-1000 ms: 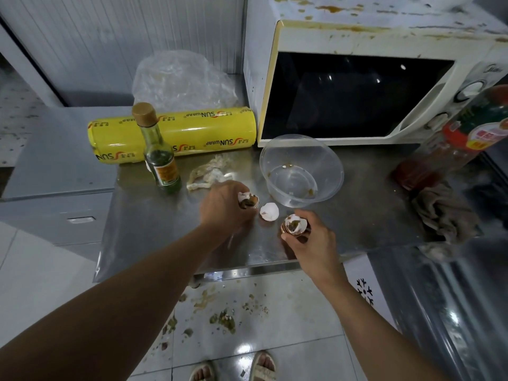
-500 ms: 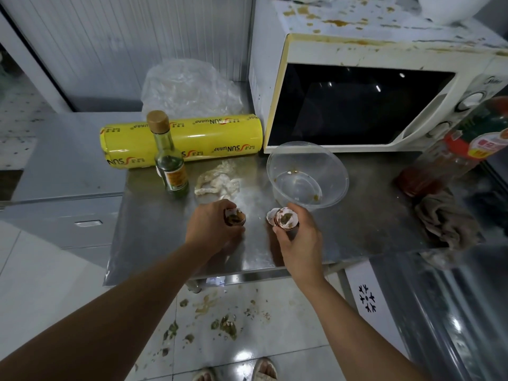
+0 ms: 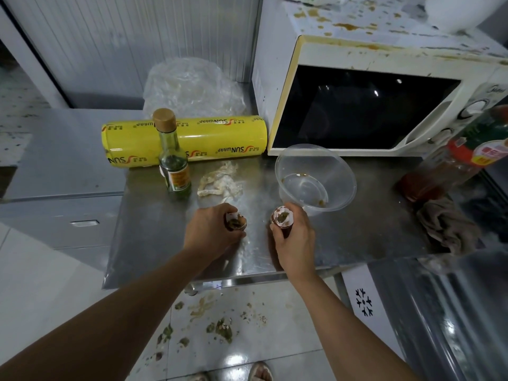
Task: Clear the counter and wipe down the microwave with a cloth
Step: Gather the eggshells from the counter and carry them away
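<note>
Steel counter (image 3: 165, 243), stained microwave (image 3: 357, 105), food-spattered tiled floor (image 3: 247, 325).

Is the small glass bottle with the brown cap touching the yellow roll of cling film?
Cannot tell. In the head view the bottle overlaps the yellow roll, standing in front of it, so any gap is hidden.

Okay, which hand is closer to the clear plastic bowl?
Right. The right hand is just beside the clear plastic bowl, at its near rim; the left hand is farther left.
</note>
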The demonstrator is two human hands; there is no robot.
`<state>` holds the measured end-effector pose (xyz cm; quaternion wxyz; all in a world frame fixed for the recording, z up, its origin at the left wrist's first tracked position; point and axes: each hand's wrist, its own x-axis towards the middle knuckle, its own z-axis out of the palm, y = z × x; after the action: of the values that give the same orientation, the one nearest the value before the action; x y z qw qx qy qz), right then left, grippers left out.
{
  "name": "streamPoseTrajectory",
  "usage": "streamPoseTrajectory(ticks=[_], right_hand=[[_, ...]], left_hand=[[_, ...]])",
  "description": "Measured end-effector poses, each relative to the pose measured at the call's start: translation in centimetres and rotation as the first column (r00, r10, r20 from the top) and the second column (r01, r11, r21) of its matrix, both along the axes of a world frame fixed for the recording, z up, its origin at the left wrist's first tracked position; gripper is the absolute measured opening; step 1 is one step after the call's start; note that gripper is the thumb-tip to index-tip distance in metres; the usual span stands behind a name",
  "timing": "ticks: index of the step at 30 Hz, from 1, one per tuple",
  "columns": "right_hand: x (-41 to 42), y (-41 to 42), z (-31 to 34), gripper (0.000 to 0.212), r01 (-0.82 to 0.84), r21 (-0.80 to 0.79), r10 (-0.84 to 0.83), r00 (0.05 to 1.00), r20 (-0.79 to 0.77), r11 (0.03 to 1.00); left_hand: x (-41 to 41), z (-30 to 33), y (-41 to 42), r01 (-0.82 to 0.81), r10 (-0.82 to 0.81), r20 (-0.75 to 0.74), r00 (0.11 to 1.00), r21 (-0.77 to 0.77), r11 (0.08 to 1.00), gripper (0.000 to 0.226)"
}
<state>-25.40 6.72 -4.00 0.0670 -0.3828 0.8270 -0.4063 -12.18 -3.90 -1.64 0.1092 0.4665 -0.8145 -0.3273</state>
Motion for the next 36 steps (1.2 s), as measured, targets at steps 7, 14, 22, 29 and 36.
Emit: streamPoseTrajectory(ticks=[7, 14, 22, 29, 36], right_hand=[[0.0, -0.2, -0.1, 0.042, -0.027, -0.01, 0.027, 0.999, 0.034, 1.0], [0.5, 0.3, 0.5, 0.041, -0.064, 0.022, 0.061, 0.993, 0.099, 0.998], [2.3, 0.5, 2.6, 0.042, -0.031, 0.002, 0.03, 0.977, 0.213, 1.0], [3.9, 2.6, 5.7, 0.041, -0.019, -0.025, 0.024, 0.974, 0.227, 1.0], [5.2, 7.9, 10.5, 0.041, 0.035, -0.029, -0.028, 0.978, 0.207, 0.999]], left_hand=[[0.3, 0.2, 0.3, 0.006, -0.006, -0.023, 1.0, 0.012, 1.0, 0.049], [1.0, 0.2, 0.5, -0.017, 0.02, -0.062, 0.998, 0.048, 0.999, 0.051], [3.1, 1.2, 0.7, -0.055, 0.058, -0.12, 0.991, 0.027, 0.998, 0.048], [4.9, 4.1, 1.9, -0.018, 0.018, -0.18, 0.983, 0.001, 1.0, 0.043], [5.0, 8.1, 5.6, 0.046, -0.04, -0.223, 0.974, 0.02, 0.999, 0.042]])
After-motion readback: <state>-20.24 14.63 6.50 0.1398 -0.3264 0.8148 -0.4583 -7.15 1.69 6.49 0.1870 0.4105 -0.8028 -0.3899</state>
